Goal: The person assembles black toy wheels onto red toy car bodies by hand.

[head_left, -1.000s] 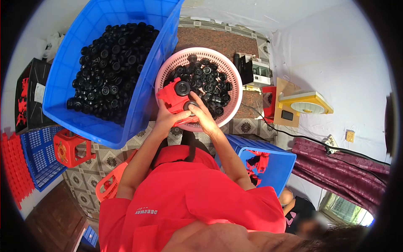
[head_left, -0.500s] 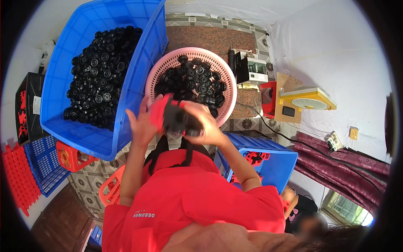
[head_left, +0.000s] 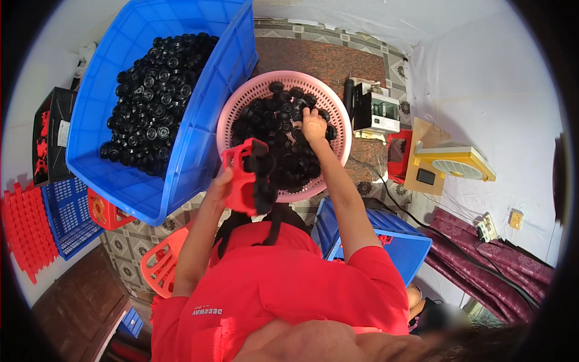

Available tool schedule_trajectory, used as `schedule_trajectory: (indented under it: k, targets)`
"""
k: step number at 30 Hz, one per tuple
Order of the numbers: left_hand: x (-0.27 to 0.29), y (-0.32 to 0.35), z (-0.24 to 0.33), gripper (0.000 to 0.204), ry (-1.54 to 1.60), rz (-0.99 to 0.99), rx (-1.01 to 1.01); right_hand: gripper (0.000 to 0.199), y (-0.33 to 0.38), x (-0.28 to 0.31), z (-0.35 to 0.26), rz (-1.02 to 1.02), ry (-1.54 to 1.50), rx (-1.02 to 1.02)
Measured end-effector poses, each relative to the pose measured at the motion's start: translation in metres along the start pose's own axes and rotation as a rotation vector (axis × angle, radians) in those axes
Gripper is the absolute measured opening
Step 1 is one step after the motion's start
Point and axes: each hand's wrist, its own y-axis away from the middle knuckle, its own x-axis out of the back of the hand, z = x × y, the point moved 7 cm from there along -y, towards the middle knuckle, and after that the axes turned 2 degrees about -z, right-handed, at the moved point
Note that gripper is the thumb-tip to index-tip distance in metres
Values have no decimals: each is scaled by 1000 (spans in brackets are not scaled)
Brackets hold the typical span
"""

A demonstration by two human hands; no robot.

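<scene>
Steadiness likely helps: the left hand (head_left: 221, 186) grips the red plastic body (head_left: 241, 192) just left of centre, best held level while the right hand (head_left: 313, 127), whose grip I cannot tell, sits among black wheels (head_left: 256, 108) in the upper-centre pink basket (head_left: 288, 75).

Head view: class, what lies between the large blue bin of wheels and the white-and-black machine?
In the head view, the pink basket of black wheels lies between them, the right hand at its wheels.

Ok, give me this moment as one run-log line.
left hand: holds red plastic part | right hand: over pink basket, fingers at black wheels, grip unclear | left of basket: blue bin, more wheels
</scene>
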Motion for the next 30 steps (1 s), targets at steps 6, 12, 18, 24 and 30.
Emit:
schedule_trajectory:
  k: [6,12,18,24,30]
  targets:
    - [1,-7,19,70,-345,365,-279,25,40,79,-29,-160,-968,-54]
    - [-19,-14,20,74,-573,356,-268,24,122,172,-99,-315,-1721,60]
    - [-10,-9,20,74,-679,272,-224,50,136,166,-95,-326,-1118,15]
    - [-14,3,12,88,-872,159,-116,75,165,136,-116,-533,-1601,146]
    - [-15,15,5,84,-773,229,-114,68,173,125,-119,-349,-1596,154]
